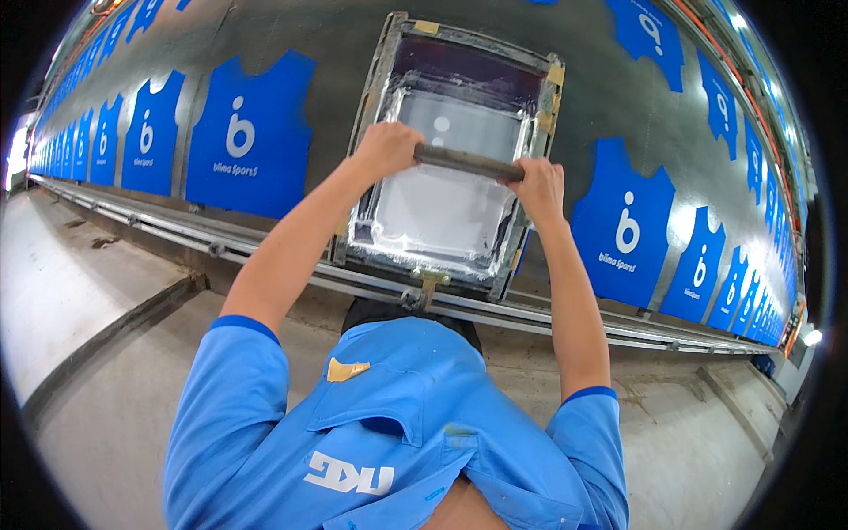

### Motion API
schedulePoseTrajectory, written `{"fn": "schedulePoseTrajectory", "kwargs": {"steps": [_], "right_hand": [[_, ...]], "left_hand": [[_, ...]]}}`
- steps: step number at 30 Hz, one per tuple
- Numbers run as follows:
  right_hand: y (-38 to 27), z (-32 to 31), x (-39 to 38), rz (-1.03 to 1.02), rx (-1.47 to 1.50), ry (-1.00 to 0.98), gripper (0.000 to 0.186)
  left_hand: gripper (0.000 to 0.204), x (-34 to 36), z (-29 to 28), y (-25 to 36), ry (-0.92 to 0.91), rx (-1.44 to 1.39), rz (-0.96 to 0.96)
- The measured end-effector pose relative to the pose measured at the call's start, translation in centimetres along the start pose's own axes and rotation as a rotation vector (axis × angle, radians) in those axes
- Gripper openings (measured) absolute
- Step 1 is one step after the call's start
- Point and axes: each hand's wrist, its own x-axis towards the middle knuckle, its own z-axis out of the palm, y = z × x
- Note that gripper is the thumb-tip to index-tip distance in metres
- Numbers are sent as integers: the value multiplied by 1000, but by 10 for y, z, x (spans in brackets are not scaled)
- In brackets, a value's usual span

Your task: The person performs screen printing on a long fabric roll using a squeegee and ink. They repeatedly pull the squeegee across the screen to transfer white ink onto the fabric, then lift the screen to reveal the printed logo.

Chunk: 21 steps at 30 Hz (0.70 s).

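Observation:
Both my hands hold a squeegee (468, 162) by its long dark handle, which lies crosswise over a screen-printing frame (521, 256). My left hand (389, 148) is wrapped round the handle's left end. Round the right end closes my right hand (537, 187). White ink (433, 212) covers the mesh on the near side of the squeegee, with smears along the inner edges. Beyond the handle, a pale round mark shows through the mesh, and a dark purple band (468, 69) crosses the far end. The squeegee's blade is hidden beneath the handle.
Blue fabric vest panels with white prints (250, 132) lie in rows on the dark long table (344, 53), left and right of the frame. A metal rail (530, 320) runs along the table's near edge. Below it is a concrete floor (115, 397) with a step.

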Motion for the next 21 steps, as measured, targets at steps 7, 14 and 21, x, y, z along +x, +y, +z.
{"fn": "schedulePoseTrajectory", "kwargs": {"steps": [7, 14, 21], "right_hand": [[-43, 50, -147, -58, 114, 93, 29], [-65, 60, -232, -64, 62, 45, 53], [-29, -1, -91, -106, 20, 23, 25]], "left_hand": [[34, -150, 82, 42, 123, -80, -15], [59, -232, 106, 74, 153, 24, 27], [26, -106, 26, 41, -1, -118, -101]]}}
